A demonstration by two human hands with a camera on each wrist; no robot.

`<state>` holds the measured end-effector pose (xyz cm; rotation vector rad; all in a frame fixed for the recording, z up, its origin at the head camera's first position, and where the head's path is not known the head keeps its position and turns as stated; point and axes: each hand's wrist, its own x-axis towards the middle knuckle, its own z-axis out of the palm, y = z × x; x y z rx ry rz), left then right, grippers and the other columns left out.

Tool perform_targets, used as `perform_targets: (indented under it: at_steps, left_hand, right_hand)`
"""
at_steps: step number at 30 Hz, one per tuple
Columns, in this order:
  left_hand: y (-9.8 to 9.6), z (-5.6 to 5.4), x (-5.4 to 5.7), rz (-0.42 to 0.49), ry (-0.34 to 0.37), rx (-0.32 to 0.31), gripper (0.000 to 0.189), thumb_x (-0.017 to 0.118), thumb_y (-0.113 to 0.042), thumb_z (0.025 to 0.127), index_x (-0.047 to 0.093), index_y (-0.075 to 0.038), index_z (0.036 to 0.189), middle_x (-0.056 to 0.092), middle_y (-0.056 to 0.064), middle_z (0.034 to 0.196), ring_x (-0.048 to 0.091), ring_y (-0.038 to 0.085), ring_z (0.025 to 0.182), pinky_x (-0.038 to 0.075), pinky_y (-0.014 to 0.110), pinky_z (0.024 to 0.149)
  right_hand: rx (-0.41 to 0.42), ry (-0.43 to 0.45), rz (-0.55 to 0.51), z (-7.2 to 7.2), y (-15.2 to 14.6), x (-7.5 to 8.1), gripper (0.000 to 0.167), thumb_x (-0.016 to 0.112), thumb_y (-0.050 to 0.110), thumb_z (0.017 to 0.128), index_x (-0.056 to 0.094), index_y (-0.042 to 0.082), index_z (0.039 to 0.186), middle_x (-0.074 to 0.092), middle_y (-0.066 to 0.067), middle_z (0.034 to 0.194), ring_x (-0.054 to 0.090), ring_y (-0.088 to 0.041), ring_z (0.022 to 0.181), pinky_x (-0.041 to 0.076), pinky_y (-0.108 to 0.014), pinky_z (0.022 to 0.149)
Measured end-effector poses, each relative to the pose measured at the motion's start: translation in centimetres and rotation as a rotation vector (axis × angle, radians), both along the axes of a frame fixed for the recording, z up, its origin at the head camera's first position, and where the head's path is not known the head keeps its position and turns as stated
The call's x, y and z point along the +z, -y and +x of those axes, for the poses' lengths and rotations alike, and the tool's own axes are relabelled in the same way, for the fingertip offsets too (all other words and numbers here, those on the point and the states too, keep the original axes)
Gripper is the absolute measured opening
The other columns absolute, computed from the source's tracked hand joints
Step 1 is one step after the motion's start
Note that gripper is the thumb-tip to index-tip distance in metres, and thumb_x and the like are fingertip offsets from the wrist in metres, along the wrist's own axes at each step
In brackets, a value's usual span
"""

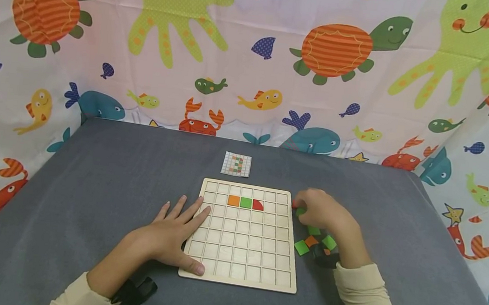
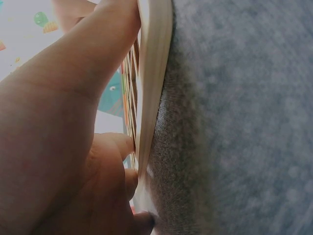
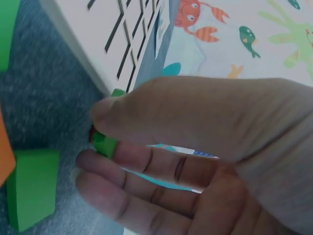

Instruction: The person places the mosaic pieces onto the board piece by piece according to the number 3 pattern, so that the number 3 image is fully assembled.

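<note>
And straight across the back stretches a white, faintly pink-tinted cloth backdrop (image 1: pixel 252 74), lightly creased, wrapping round both sides — and it's a busy sea scene! Up top, an orange-shelled turtle (image 1: pixel 336 50) swims beside a spotted green octopus (image 1: pixel 465 51); lower down, a blue whale (image 1: pixel 315 141) and a red crab (image 1: pixel 198 127) line the table's far edge. Below spreads the dark grey tabletop (image 1: pixel 136 161), speckled and cloth-like up close, under soft light — brightest on that pale backdrop.
</note>
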<state>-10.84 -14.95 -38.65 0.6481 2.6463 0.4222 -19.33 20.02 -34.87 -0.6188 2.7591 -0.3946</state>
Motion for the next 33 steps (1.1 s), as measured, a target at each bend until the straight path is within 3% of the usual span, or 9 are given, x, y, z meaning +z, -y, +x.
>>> perform_targets:
  at_steps: [6, 12, 22, 27, 33]
  left_hand:
    - [0.0, 0.0, 0.0, -0.004, 0.002, 0.001, 0.129, 0.072, -0.081, 0.066, 0.016, -0.016, 0.163, 0.001, 0.01, 0.168, -0.004, 0.045, 0.149, 0.0, 0.07, 0.111]
    - [0.0, 0.0, 0.0, -0.002, 0.004, 0.002, 0.129, 0.072, -0.081, 0.066, 0.016, -0.016, 0.163, 0.001, 0.01, 0.168, -0.004, 0.045, 0.149, 0.0, 0.07, 0.111]
    - [0.0, 0.0, 0.1, 0.001, 0.004, -0.001, 0.128, 0.073, -0.08, 0.067, 0.015, -0.017, 0.163, 0.0, 0.01, 0.168, -0.005, 0.045, 0.15, -0.001, 0.069, 0.112]
    - [-0.1, 0.0, -0.1, -0.011, -0.001, -0.001, 0.128, 0.072, -0.081, 0.067, 0.016, -0.018, 0.163, 0.001, 0.009, 0.168, -0.005, 0.044, 0.15, 0.0, 0.069, 0.112]
    - [-0.2, 0.0, -0.1, -0.019, -0.002, 0.004, 0.128, 0.072, -0.081, 0.066, 0.017, -0.018, 0.163, 0.002, 0.009, 0.168, -0.005, 0.044, 0.15, 0.0, 0.07, 0.112]
  right_hand:
    - [0.047, -0.009, -0.028, 0.4, 0.9, -0.1, 0.032, 0.065, -0.015, 0.077, 0.072, 0.002, 0.102, 0.06, -0.006, 0.087, 0.049, -0.023, 0.083, 0.042, -0.035, 0.068]
    - [0.08, -0.001, -0.038, 0.9, 1.5, 0.0, 0.043, 0.058, -0.023, 0.074, 0.073, 0.001, 0.107, 0.064, -0.008, 0.098, 0.052, -0.024, 0.089, 0.047, -0.037, 0.074]
    - [0.083, -0.007, -0.013, 1.5, 2.9, -0.1, 0.043, 0.06, -0.021, 0.076, 0.073, 0.004, 0.108, 0.061, -0.005, 0.098, 0.053, -0.021, 0.087, 0.05, -0.037, 0.077]
    - [0.12, -0.033, -0.016, 1.8, 3.7, -0.5, 0.036, 0.067, -0.016, 0.079, 0.073, 0.005, 0.108, 0.063, -0.005, 0.102, 0.057, -0.02, 0.091, 0.052, -0.038, 0.081]
    - [0.153, -0.059, -0.038, 2.1, 4.7, -0.9, 0.036, 0.067, -0.017, 0.08, 0.071, 0.005, 0.108, 0.063, -0.005, 0.102, 0.057, -0.019, 0.09, 0.051, -0.035, 0.078]
